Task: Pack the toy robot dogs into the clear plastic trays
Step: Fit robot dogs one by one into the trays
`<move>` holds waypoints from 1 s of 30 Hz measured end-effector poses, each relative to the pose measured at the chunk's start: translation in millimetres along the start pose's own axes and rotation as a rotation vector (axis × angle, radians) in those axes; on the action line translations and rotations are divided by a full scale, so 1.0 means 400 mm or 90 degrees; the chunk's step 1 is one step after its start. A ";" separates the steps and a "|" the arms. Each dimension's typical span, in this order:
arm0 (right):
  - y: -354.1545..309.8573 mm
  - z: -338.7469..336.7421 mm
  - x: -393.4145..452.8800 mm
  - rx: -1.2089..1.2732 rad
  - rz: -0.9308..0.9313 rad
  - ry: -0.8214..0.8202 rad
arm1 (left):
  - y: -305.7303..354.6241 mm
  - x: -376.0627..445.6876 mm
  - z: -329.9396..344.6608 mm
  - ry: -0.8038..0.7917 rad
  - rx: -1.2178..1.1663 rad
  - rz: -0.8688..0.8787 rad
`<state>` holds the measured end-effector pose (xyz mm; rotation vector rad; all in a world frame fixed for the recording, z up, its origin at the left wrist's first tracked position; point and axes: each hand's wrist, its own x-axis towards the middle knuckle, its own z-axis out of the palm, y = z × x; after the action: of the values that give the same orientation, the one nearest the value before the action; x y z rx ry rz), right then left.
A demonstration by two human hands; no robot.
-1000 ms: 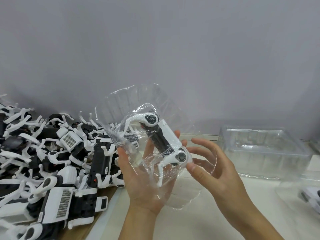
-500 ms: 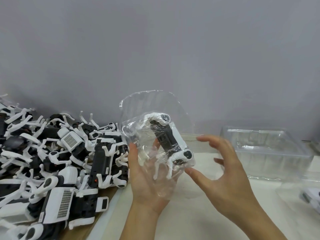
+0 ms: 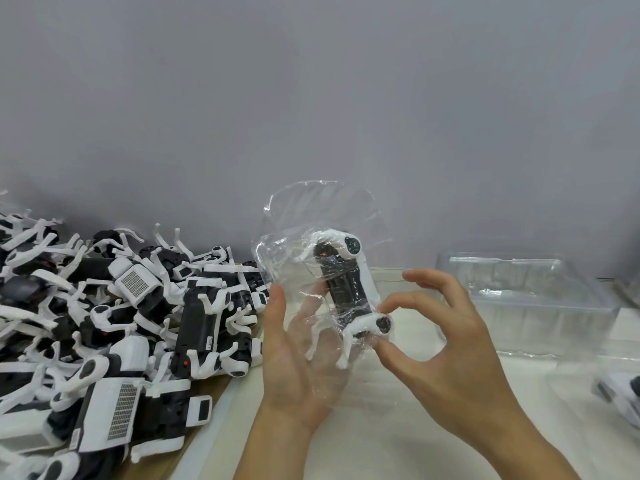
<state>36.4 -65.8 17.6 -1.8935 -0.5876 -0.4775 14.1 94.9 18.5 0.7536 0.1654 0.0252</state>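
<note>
A black-and-white toy robot dog [image 3: 346, 289] sits inside a clear plastic tray [image 3: 311, 216] that I hold upright in front of me. My left hand [image 3: 294, 368] cups the tray from below and behind, thumb up along its left side. My right hand [image 3: 446, 348] pinches the dog's lower end through the plastic with thumb and forefinger. A big heap of loose robot dogs [image 3: 114, 323] lies on the left.
A stack of empty clear trays [image 3: 526, 299] stands at the back right against the grey wall. Part of another packed tray with a dog [image 3: 620, 396] shows at the right edge. The white tabletop [image 3: 398, 445] lies beneath my hands.
The tray with the dog has turned more upright and shifted slightly right. My right hand has come in from an open spread and now pinches the dog's lower end.
</note>
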 end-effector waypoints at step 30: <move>0.009 -0.023 0.013 -0.059 0.037 0.337 | 0.040 -0.011 0.036 0.118 1.303 0.205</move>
<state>42.2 -74.4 21.4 -1.7626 -0.1613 -0.9411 12.5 96.4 40.5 2.8228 0.2116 0.2576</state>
